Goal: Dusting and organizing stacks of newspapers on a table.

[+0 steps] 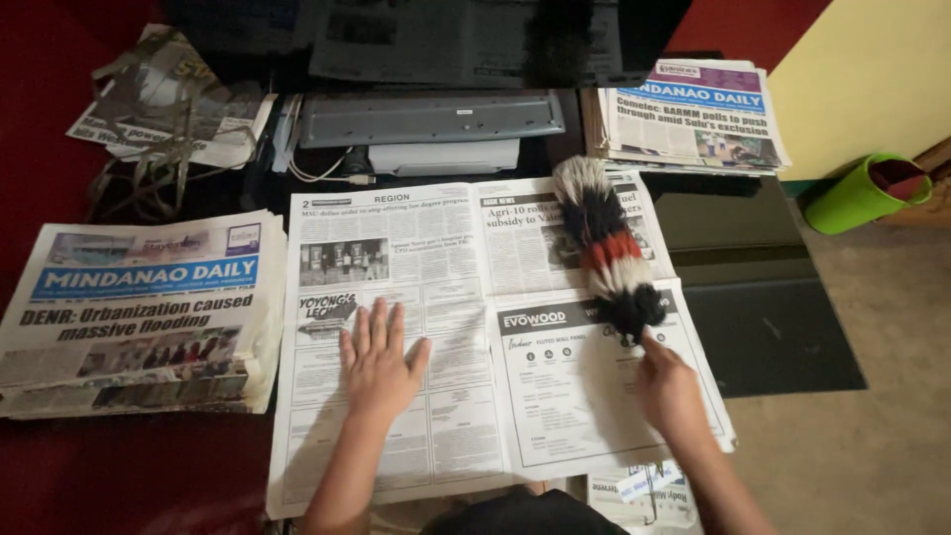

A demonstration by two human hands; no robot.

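Left hand [378, 359]: flat, fingers spread, pressing the open newspaper [466, 327] at centre.
Right hand [670, 388]: closed around the feather duster [606, 248], its handle hidden inside the fist.
Top edge: dark, hard to make out.

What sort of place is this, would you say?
Probably a room in a home or small office. Stacks of newspapers lie around an open newspaper on a dark low table, a keyboard sits behind, and a green bin stands by a yellow wall.
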